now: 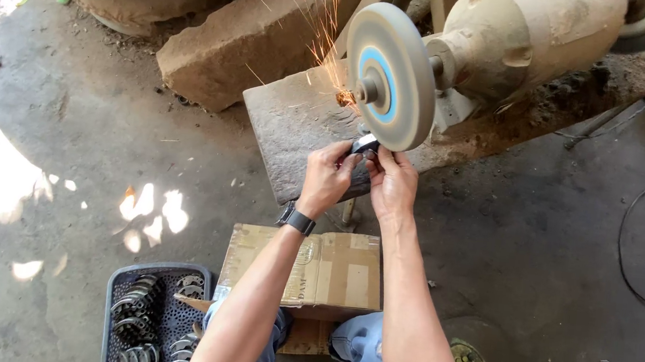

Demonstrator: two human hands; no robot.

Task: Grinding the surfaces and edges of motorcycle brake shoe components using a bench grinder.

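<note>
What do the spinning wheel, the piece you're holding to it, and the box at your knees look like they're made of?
Wheel: likely abrasive stone, matte grey with a blue centre ring; sparks fly off its edge.
Piece, held by left hand and right hand: probably metal, bright and shiny, mostly hidden by fingers.
Box: brown cardboard, taped seams, dull finish.

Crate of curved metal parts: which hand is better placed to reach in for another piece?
Probably the left hand: the crate sits on that arm's side, beside the cardboard box. Both hands now share the small metal piece at the grinding wheel; the right hand is farther off.
</note>
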